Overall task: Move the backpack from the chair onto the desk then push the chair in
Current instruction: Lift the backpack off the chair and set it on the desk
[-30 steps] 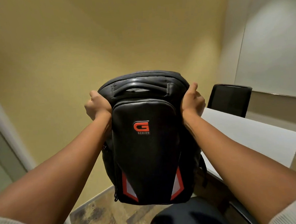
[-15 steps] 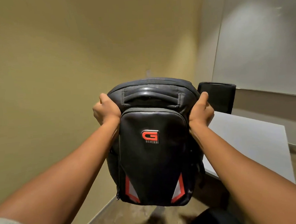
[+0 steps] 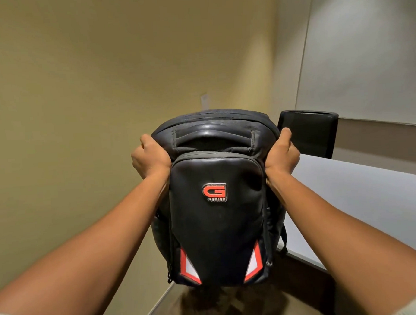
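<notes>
A yellow-tan wall [image 3: 79,116] fills the left, meeting a brown patterned floor [image 3: 210,306] below. The left hand [image 3: 150,158] is clamped on the upper left side of the black backpack [image 3: 217,217], which is held upright in the air at centre. The right hand [image 3: 282,153] clutches its upper right side. To the right lies the white desk [image 3: 361,202], with a black chair [image 3: 309,132] at its far end, beneath a pale board [image 3: 365,52].
</notes>
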A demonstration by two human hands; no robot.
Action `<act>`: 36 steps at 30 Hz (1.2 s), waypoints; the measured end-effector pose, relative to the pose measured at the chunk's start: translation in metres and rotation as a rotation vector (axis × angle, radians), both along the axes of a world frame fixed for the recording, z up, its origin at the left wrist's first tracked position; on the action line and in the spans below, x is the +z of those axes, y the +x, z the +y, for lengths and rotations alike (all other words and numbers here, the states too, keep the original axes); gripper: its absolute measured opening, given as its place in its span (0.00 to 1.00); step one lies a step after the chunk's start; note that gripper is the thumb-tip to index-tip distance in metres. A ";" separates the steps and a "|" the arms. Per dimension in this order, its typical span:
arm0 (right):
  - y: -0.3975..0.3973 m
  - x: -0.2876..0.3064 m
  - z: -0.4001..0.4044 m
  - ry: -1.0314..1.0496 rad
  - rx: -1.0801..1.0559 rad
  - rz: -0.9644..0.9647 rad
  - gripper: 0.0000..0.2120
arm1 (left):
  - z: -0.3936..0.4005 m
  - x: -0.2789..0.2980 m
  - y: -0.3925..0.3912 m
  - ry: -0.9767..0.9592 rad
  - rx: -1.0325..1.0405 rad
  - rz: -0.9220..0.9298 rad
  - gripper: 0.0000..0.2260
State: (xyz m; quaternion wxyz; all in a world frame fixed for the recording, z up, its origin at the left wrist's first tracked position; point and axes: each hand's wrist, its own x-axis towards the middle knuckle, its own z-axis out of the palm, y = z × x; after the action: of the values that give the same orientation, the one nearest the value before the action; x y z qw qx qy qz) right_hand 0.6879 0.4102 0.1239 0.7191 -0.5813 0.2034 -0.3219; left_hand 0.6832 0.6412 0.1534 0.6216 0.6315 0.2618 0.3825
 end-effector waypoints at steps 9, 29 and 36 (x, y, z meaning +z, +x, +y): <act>0.180 -0.002 0.006 -0.011 0.101 0.080 0.22 | 0.004 -0.016 0.144 -0.180 -0.004 0.007 0.16; 0.458 -0.011 0.005 0.169 0.154 0.179 0.14 | 0.000 -0.038 0.406 -0.479 -0.148 -0.040 0.10; 0.524 -0.035 0.004 0.214 0.153 0.192 0.14 | 0.000 -0.058 0.469 -0.464 -0.169 -0.014 0.12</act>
State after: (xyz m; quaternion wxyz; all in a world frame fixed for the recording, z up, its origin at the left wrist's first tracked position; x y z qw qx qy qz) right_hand 1.2114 0.4145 0.0894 0.7765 -0.5433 0.2596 -0.1856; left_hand 1.1522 0.6409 0.0952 0.7814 0.4889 0.2845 0.2633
